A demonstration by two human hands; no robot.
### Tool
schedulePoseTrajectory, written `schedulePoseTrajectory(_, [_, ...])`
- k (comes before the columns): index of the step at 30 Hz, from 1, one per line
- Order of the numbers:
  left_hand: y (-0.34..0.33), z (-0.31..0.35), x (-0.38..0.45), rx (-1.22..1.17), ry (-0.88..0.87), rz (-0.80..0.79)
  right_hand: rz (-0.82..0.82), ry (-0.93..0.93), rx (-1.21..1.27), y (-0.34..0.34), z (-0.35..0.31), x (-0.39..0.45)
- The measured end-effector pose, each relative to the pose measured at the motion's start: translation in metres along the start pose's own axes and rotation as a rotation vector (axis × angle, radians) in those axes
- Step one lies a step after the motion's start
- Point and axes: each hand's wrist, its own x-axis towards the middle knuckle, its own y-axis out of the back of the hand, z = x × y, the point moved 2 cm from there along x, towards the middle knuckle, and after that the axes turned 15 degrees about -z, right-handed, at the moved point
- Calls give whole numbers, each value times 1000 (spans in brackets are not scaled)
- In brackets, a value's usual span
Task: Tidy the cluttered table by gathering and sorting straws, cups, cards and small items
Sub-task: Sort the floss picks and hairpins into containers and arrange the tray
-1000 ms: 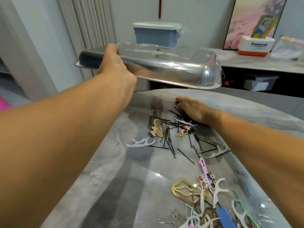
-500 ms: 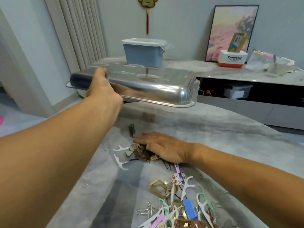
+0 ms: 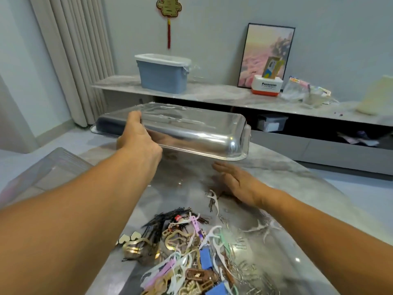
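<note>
Our left hand (image 3: 139, 143) grips the near long edge of an upturned stainless-steel tray (image 3: 191, 129), holding it tilted in the air above the far part of the marble table (image 3: 297, 179), while our right hand (image 3: 238, 184) lies flat and released on the tabletop, fingers straight, just behind a lone white floss pick (image 3: 213, 198). We judge the step in hand to be gathering: loose small items are being raked toward us into one heap. That heap (image 3: 191, 252) sits near the close edge, a tangle of black hairpins, gold hair clips, pastel floss picks, blue binder clips and wire paper clips. Two more floss picks (image 3: 262, 227) lie apart to the right. The next move calls for a flat sweep of the right hand to bring in the stragglers, and then for the tray to be turned upright and set down so the heap can go in. As for containers, the tray shows only its underside, so we cannot tell whether anything clings inside; a lidded blue storage bin (image 3: 162, 72) stands on the sideboard behind, contents hidden.
</note>
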Motion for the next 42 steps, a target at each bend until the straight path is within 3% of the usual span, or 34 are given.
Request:
schedulePoseTrajectory(2, [-5,-7,-1,-5,14,-2,-81,-19,-89,-10,0,-2])
schedulePoseTrajectory(8, [-4,-36,1,-1,32,-23,-189,205,-120,-61,-50,-35])
schedulePoseTrajectory(10, [-1,-50,0,21,49,6,-42,185,-47,-64,-50,-52])
schedulePoseTrajectory(13, [-2,-69,-3,43,85,31,350,-124,-8,-52,-10,-80])
schedulePoseTrajectory(16, [-7,-84,-6,62,136,20,406,-398,87,-47,35,-108])
schedulePoseTrajectory(18, [-15,-94,-13,86,175,-50,334,-353,62,-54,42,-112])
schedulePoseTrajectory(21, [-22,-108,-26,17,218,17,193,-211,16,-66,15,-102])
schedulePoseTrajectory(23, [-25,-116,-34,34,230,-31,139,-122,-3,-77,-10,-96])
schedulePoseTrajectory(27, [-16,-132,-40,2,279,-125,95,49,-42,-98,-56,-95])
schedulePoseTrajectory(32, [-5,-133,-47,-13,304,-121,118,173,148,-101,-80,-100])
schedulePoseTrajectory(35, [-12,-113,-47,-51,283,-175,363,11,222,-99,-68,-112])
schedulePoseTrajectory(39, [-26,-76,-48,-52,287,-243,805,-473,563,-83,-41,-137])
schedulePoseTrajectory(42, [-29,-47,-47,61,276,-280,1003,-682,544,-55,-26,-162])
